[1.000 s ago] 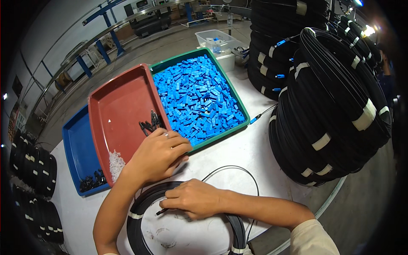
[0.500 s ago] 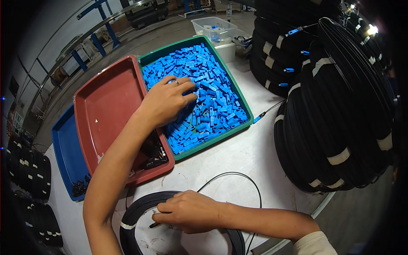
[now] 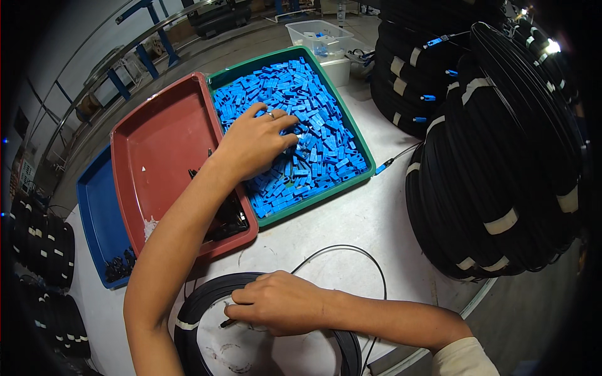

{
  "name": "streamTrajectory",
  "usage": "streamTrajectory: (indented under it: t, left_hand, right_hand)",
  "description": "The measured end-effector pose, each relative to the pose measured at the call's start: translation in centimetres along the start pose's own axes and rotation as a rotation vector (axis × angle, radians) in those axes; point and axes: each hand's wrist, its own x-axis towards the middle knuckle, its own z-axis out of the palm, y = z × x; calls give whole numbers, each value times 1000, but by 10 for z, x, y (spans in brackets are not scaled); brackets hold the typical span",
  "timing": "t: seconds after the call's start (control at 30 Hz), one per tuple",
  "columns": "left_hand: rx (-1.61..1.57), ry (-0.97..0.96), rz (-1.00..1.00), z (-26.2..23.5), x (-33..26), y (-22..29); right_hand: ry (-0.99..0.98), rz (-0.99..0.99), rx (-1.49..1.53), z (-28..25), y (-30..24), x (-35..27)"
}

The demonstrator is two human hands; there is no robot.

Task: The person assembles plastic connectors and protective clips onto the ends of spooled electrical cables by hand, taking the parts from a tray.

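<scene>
On the counter, green tray: heaped with small blue plastic pieces (image 3: 313, 135), lying at the middle of the white counter (image 3: 351, 232).
Left hand: left hand (image 3: 254, 144) rests palm down on the blue pieces, fingers (image 3: 279, 119) curled into the heap; whether they pinch one I cannot tell.
Right hand: right hand (image 3: 276, 301) presses on the black cable coil (image 3: 197, 307) at the near edge, fingers closed around the cable's end.
Green tray: green tray (image 3: 360, 141) touches the red tray (image 3: 157, 150) on its left.
Blue tray: blue tray (image 3: 94, 213) sits beyond the red one.
Cable stacks: tall stacks of black coils (image 3: 501, 163) stand at right.
</scene>
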Motion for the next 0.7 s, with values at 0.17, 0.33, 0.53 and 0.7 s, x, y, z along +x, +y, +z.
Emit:
streamTrajectory:
  t: [0.17, 0.33, 0.53, 0.7]
  left_hand:
    - [-86, 80, 31, -12, -2, 10]
    - [-251, -183, 50, -11, -5, 27]
    - [-199, -11, 25, 8, 0, 39]
    - [-346, -34, -136, -8, 0, 41]
  right_hand:
    - [1, -21, -23, 4, 6, -3]
    - [-10, -27, -25, 3, 6, -1]
    - [14, -13, -5, -3, 3, -1]
    - [8, -31, -37, -1, 2, -4]
